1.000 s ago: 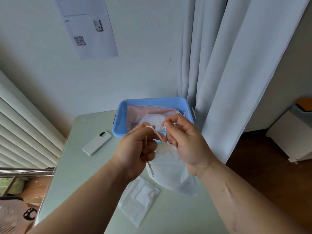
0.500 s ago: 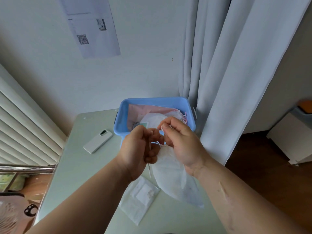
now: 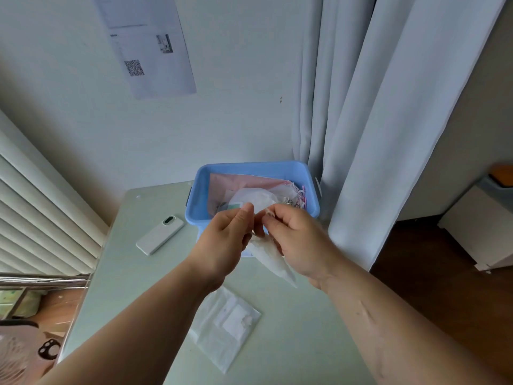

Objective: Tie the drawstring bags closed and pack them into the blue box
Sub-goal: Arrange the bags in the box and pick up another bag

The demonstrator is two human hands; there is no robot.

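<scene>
I have both hands up over the middle of the table (image 3: 130, 276), meeting just in front of the near wall of the blue box (image 3: 251, 166). My left hand (image 3: 222, 241) has thumb and forefinger pinched together at the gathered top of a white drawstring bag (image 3: 270, 258), and my right hand (image 3: 298, 240) has its fingers curled in, nipping the same neck from the other side; the two sets of fingertips almost touch. The cord itself is too thin and blurred for me to say how it runs between them. The bag hangs down from that grip, slanting toward the near right and clear of the table. The blue box sits at the far edge of the table, against the pale curtain (image 3: 374, 140) on its right, and already holds a white bag (image 3: 255, 196) lying on top of a pink bag (image 3: 236, 181). Another flat white bag (image 3: 224, 326) lies on the table near me, below my wrists. A white phone (image 3: 160, 235) rests face down on the left of the table, well apart from the box.
</scene>
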